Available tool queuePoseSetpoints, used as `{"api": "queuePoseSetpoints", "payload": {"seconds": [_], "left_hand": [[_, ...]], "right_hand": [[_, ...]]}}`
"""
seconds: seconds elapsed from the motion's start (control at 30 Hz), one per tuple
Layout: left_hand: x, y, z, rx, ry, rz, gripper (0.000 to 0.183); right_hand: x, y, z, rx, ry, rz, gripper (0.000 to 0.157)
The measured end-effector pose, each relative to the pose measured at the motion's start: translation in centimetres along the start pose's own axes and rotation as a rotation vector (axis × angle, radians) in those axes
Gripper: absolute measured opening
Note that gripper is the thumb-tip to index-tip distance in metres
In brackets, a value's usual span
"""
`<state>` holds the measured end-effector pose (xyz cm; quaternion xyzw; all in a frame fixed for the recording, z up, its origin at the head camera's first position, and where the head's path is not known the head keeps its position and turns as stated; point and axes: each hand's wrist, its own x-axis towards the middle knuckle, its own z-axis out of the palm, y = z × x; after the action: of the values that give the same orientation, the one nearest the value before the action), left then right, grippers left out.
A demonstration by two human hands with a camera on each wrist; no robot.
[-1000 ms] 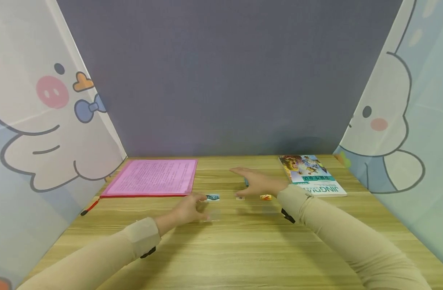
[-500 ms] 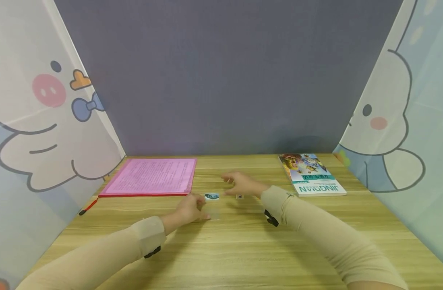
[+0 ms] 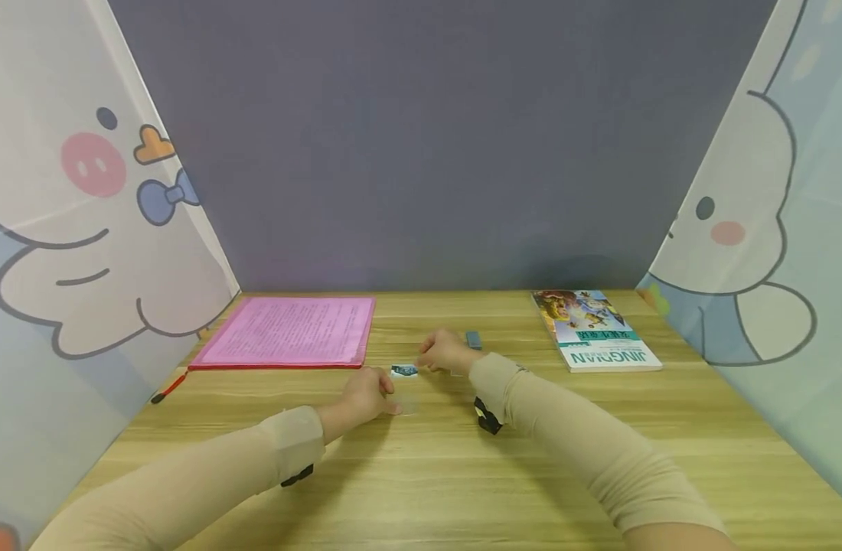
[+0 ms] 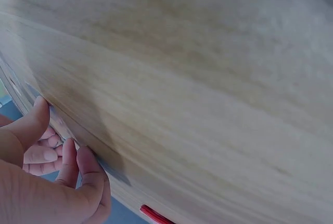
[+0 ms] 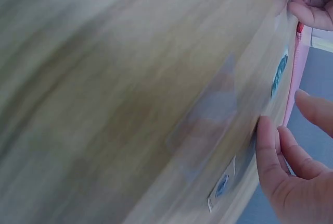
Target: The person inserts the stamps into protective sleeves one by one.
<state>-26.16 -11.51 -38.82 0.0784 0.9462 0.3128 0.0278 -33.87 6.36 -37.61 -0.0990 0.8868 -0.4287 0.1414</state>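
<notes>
In the head view my left hand (image 3: pixel 366 394) rests low over the table, its thumb tip at the edge of a clear plastic square (image 3: pixel 407 404) and its fingers bent. A small picture card with blue-green print (image 3: pixel 403 370), stamp-sized, lies just beyond. Right of that card is my right hand (image 3: pixel 448 350), fingers slightly bent and fingertips close to the card's edge. In the right wrist view its fingertips meet the tabletop, thumb apart. Nearby there lie a white-bordered card with a blue mark (image 5: pixel 222 186) and another clear plastic piece (image 5: pixel 208 114).
A pink sheet of text in a red-edged folder (image 3: pixel 283 330) lies at the back left, with a red tassel (image 3: pixel 171 389) at its corner. A small blue-grey block (image 3: pixel 473 340) sits behind my right hand. Farther right is a colourful book (image 3: pixel 593 330). A dark panel (image 3: pixel 421 153) stands behind.
My right hand has moved left toward the blue-green card, uncovering the blue-grey block. The orange-yellow card on the right is now out of sight behind my arm. My left hand barely shifts.
</notes>
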Motion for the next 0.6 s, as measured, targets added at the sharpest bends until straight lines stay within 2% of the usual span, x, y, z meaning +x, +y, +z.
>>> {"api": "queuePoseSetpoints", "payload": {"seconds": [0.3,0.6], "left_hand": [[-0.3,0.2,0.0,-0.024,-0.026,-0.007,0.021],[-0.3,0.5,-0.2,-0.049,-0.059,-0.003,0.019]], "right_hand": [[0.5,-0.1,0.9,-0.034,0.017,0.013,0.027],[0.4,-0.2,1.4,-0.044,0.020,0.030,0.026]]}}
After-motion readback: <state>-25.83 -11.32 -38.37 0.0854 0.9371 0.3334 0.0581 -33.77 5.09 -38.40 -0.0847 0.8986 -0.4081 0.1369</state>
